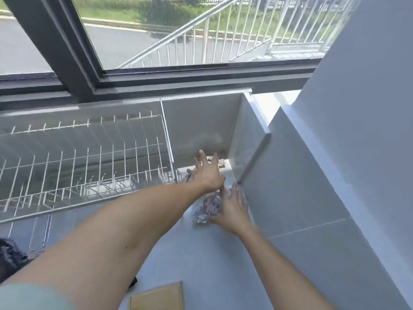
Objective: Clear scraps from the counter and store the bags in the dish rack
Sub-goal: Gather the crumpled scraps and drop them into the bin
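A crumpled, pale purple-patterned plastic bag (209,206) lies on the grey counter (201,253) in the corner by the wall. My right hand (232,209) rests on its right side with fingers spread; whether it grips the bag is unclear. My left hand (207,171) reaches past it with fingers apart, over small scraps (220,161) at the back corner. The white wire dish rack (85,157) stands to the left of both hands, with nothing visible in it.
A dark-framed window runs behind the rack. A white wall and ledge (257,153) close in the counter's right side. A wooden board (157,296) lies at the near edge. A dark object (11,256) sits at the far left.
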